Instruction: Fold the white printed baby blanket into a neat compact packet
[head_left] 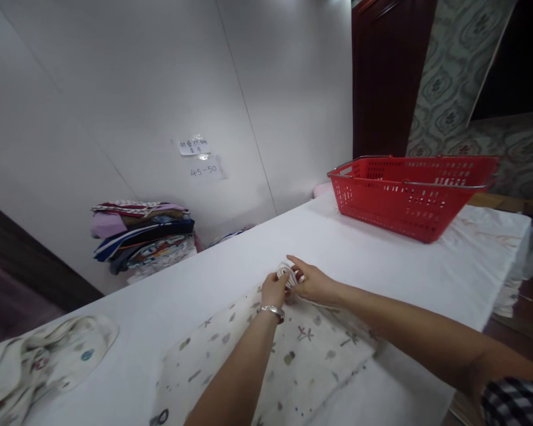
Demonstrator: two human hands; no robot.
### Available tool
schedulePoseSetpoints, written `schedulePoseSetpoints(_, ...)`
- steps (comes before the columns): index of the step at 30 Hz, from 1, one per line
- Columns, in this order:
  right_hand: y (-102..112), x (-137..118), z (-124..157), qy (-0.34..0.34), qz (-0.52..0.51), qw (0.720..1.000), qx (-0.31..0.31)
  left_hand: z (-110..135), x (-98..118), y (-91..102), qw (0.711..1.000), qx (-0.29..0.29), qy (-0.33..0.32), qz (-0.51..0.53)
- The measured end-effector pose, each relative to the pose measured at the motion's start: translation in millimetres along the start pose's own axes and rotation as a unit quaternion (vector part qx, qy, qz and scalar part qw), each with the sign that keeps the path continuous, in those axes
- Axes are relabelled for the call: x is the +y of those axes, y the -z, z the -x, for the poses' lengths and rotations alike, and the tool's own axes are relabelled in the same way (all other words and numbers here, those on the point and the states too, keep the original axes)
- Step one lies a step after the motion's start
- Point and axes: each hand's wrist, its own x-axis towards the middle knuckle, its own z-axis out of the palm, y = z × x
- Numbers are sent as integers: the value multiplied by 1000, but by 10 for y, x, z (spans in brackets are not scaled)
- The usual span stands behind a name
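Observation:
A cream cloth [288, 361] printed with small brown, grey and pink motifs lies spread over the white-covered table in front of me. At its far edge a piece of white fabric is coiled into a small spiral roll [284, 271]. My left hand [274, 291], with a silvery bracelet at the wrist, pinches this roll from the left. From the right, my right hand [313, 283] grips the same roll, its index finger raised along the top. The undersides of the fingers are partly hidden.
A red perforated shopping basket [395, 204] stands at the table's far right. Another crumpled printed cloth [48, 361] lies at the left. Folded garments are piled [146, 231] beyond the far edge, beside a pale wall with paper labels [204, 170]. The white tabletop [195, 302] runs between them.

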Motion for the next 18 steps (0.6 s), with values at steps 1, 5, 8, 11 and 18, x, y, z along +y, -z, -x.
schedulePoseSetpoints(1,38,13,5,-15,-35,999,-14,-5,2,10,1000,-8,7,1)
schedulePoseSetpoints(5,184,119,22,-58,-106,992,-26,32,28,31,999,-32,24,7)
schedulePoseSetpoints(8,254,189,47,-69,-74,995,-22,43,35,21,999,-31,21,9)
schedulePoseSetpoints(11,300,216,89,-42,19,998,-35,21,25,3,999,-34,15,15)
schedulePoseSetpoints(18,332,223,111,-30,33,999,7,12,63,-52,999,-42,8,25)
